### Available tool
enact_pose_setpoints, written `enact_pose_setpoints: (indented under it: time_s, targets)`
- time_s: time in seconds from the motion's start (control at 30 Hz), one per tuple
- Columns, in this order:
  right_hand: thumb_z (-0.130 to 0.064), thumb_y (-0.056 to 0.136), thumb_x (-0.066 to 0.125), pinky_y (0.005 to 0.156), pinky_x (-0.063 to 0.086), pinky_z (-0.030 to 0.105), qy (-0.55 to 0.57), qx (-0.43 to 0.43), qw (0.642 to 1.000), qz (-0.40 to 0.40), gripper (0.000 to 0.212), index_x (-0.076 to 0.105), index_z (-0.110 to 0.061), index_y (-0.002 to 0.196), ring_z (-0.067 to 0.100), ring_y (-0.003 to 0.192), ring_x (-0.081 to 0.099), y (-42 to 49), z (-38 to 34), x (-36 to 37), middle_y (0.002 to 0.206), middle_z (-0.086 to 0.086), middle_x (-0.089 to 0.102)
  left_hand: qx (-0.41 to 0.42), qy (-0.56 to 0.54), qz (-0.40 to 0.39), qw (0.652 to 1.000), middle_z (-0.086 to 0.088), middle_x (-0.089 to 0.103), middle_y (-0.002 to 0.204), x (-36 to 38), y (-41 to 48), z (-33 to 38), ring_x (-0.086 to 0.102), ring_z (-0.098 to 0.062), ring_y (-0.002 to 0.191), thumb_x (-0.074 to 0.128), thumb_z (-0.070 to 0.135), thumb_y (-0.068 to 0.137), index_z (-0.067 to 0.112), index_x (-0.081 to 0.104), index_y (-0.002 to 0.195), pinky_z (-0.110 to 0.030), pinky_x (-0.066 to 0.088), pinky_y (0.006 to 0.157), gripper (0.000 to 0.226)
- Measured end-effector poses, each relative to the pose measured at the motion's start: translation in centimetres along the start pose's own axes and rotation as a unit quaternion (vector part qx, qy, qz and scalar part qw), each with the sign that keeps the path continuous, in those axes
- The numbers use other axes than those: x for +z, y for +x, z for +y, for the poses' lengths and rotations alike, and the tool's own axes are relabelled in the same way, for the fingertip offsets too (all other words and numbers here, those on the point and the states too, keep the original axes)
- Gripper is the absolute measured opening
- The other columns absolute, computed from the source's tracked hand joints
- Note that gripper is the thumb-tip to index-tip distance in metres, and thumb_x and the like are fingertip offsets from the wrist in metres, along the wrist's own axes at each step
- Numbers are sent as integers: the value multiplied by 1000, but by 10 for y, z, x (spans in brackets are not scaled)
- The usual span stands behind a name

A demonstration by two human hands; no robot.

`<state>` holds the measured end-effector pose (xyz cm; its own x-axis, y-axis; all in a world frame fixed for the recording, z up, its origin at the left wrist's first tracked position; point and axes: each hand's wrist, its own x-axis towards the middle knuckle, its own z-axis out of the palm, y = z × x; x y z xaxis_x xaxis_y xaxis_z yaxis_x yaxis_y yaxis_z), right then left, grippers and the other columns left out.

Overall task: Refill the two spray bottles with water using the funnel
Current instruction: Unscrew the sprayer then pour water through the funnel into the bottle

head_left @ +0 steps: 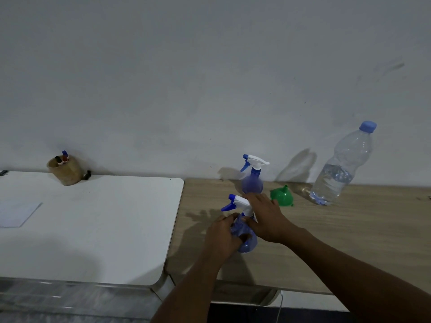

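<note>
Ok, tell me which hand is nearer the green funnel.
Right. The right hand, on the near spray bottle's head, sits just beside the funnel; the left hand grips the bottle's body, farther away.

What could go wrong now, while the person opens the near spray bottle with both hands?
1. The left hand squeezes the near spray bottle while the right hand grips its trigger head; any leftover liquid might spill on the wooden table.
2. The far spray bottle and green funnel stand close behind; a quick movement could knock them.
</note>
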<state>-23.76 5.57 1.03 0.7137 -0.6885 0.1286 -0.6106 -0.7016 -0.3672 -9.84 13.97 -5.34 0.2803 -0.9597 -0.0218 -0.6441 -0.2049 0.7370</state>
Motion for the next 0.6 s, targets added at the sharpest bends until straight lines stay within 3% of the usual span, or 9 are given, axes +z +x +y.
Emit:
enact_pose_setpoints:
  time_s: [0.1,0.2,0.33,0.47,0.53,0.6]
  targets:
    - [-37,82,63,87,33,36,19,-4,1000,-12,53,42,-27,130,17,107,47,-2,2,-4,119,-5,51,-2,-6,-4,1000,1,70,102,2,-1,0,64,-12,91,77,42,81,20,65,118,-29,52,85,45]
    - [-53,84,63,85,35,36,-32,3,999,17,54,44,-27,127,15,103,49,-3,4,-1,117,-8,52,3,-7,-9,1000,-1,69,108,1,0,1,65,-16,98,75,39,82,18,63,122,-35,53,92,47]
    - [-35,86,64,86,33,36,4,5,1000,-1,45,43,-28,126,17,106,48,-1,0,0,119,-5,54,-3,8,-2,1000,2,64,116,1,0,0,61,-15,105,77,35,82,19,62,128,-36,50,97,51]
    - [-46,82,64,88,31,35,2,3,1000,-6,60,41,-28,134,12,106,44,-3,3,-6,121,-10,49,-3,-4,-21,1000,2,69,107,3,0,1,65,-13,96,77,47,79,20,62,123,-33,53,91,53]
    - [-48,85,64,88,34,36,-21,11,1000,9,53,44,-27,130,14,105,47,-3,2,-5,119,-8,53,-2,-1,-22,1000,-1,68,110,4,1,0,64,-15,99,76,45,79,18,62,124,-37,53,94,53]
    - [-38,88,63,87,34,36,-11,12,1000,-1,45,44,-27,127,19,108,49,-2,0,-4,120,-5,54,5,4,-7,1000,-1,66,116,3,0,0,62,-17,104,77,44,79,20,62,126,-39,52,96,55]
